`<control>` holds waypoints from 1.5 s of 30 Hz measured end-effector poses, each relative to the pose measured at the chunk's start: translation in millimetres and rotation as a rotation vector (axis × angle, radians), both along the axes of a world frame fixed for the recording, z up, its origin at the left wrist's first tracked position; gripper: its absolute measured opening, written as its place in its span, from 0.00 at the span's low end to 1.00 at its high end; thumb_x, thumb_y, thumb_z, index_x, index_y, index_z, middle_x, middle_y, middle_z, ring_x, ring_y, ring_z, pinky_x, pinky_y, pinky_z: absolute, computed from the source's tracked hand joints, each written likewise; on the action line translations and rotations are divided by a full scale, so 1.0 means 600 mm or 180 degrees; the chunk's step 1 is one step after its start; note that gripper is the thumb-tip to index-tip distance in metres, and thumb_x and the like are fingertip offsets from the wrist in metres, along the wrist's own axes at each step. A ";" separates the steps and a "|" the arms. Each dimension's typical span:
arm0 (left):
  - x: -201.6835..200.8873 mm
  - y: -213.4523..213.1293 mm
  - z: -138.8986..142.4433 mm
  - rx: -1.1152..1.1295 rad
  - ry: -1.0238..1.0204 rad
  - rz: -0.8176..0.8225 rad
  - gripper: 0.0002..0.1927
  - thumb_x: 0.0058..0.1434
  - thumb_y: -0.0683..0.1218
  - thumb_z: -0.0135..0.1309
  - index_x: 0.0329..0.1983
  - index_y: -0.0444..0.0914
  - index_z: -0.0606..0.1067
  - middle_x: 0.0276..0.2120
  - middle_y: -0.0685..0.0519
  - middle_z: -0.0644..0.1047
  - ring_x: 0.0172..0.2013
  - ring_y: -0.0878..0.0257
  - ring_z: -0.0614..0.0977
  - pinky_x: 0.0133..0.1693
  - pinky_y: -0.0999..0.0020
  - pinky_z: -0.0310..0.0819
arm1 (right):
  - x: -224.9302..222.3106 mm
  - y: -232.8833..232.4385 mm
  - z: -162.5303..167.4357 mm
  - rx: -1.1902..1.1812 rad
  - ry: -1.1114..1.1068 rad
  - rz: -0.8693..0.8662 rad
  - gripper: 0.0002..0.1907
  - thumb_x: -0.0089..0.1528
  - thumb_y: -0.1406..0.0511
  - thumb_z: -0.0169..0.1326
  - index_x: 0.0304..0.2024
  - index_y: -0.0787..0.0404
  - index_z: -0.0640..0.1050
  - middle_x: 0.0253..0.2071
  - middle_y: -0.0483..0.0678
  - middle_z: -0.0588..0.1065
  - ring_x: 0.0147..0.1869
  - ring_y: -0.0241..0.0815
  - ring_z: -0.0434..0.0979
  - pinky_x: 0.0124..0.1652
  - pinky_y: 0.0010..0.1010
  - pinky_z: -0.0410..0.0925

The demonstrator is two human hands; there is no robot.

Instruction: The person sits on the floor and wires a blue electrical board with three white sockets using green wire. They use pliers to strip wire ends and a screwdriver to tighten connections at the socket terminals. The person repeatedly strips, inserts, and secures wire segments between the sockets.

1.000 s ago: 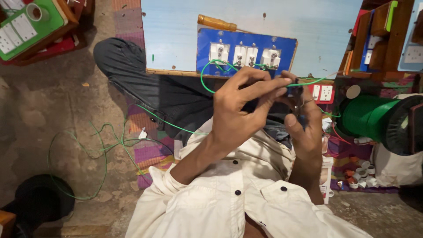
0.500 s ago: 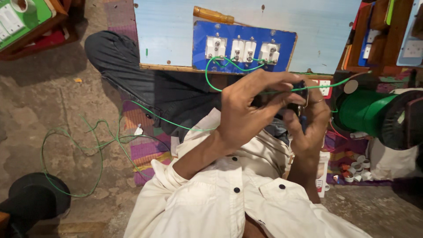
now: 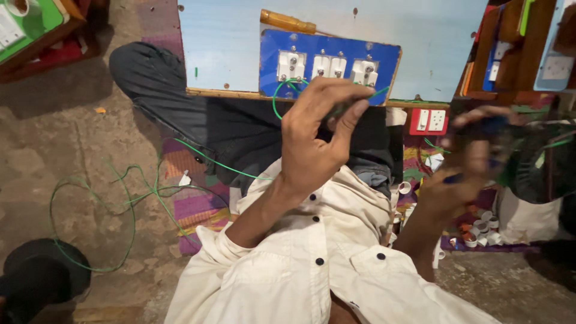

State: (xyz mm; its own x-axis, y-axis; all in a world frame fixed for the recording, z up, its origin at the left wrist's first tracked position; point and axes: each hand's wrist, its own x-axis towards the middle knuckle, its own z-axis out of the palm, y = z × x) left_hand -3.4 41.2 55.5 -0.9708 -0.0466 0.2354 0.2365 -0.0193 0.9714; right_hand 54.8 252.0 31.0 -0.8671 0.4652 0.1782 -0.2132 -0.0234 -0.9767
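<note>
Before the blue switch board [image 3: 330, 66], left hand [image 3: 315, 144] fingers [image 3: 345, 120] pinch green wire [image 3: 282, 90]; blurred right hand [image 3: 468, 162] grip unclear.

An electrical workshop: switch board [image 3: 330, 63], screwdriver [image 3: 288, 22], green wire [image 3: 120, 204] across a rough floor [image 3: 54, 144].

Soft, even light, dim toward the floor [image 3: 54, 144] at the left edge. The right hand [image 3: 468, 162] is badly motion-blurred, perhaps gripping something dark. Wide-angle bending at the corners.
</note>
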 end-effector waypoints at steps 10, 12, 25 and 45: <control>0.020 -0.004 -0.022 0.0898 -0.0294 -0.0372 0.09 0.67 0.38 0.66 0.48 0.34 0.79 0.37 0.52 0.85 0.40 0.67 0.88 0.45 0.75 0.86 | -0.013 -0.071 0.031 0.1280 -0.0661 0.1589 0.23 0.65 0.62 0.60 0.59 0.65 0.71 0.51 0.46 0.70 0.53 0.32 0.72 0.52 0.21 0.67; 0.015 -0.012 -0.026 0.0798 -0.0231 -0.0387 0.10 0.66 0.38 0.65 0.48 0.33 0.79 0.40 0.52 0.84 0.41 0.67 0.88 0.46 0.75 0.86 | -0.019 -0.069 0.040 0.1304 -0.0721 0.1650 0.21 0.63 0.65 0.60 0.56 0.65 0.72 0.50 0.46 0.70 0.52 0.32 0.72 0.49 0.19 0.68; 0.026 -0.034 -0.021 -0.0986 0.0744 -0.0547 0.20 0.62 0.33 0.58 0.57 0.34 0.73 0.38 0.50 0.78 0.39 0.53 0.80 0.43 0.64 0.76 | -0.026 -0.071 0.052 0.2314 -0.0702 0.1245 0.19 0.58 0.67 0.61 0.50 0.64 0.74 0.41 0.48 0.70 0.35 0.35 0.68 0.36 0.24 0.62; -0.001 -0.039 -0.061 -0.0472 0.0934 -0.0486 0.15 0.56 0.36 0.65 0.24 0.36 0.68 0.22 0.54 0.64 0.20 0.63 0.68 0.23 0.65 0.59 | 0.007 -0.025 -0.050 -0.1075 -0.1425 0.2456 0.35 0.58 0.69 0.61 0.66 0.73 0.65 0.40 0.39 0.65 0.41 0.25 0.63 0.41 0.17 0.59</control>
State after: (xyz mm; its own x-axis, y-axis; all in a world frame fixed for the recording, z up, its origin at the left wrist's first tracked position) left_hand -4.1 18.0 19.0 -0.8540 0.1494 0.4984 0.5110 0.0600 0.8575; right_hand 58.7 237.1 0.9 -0.9116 -0.2974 -0.2837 0.3708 -0.2971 -0.8799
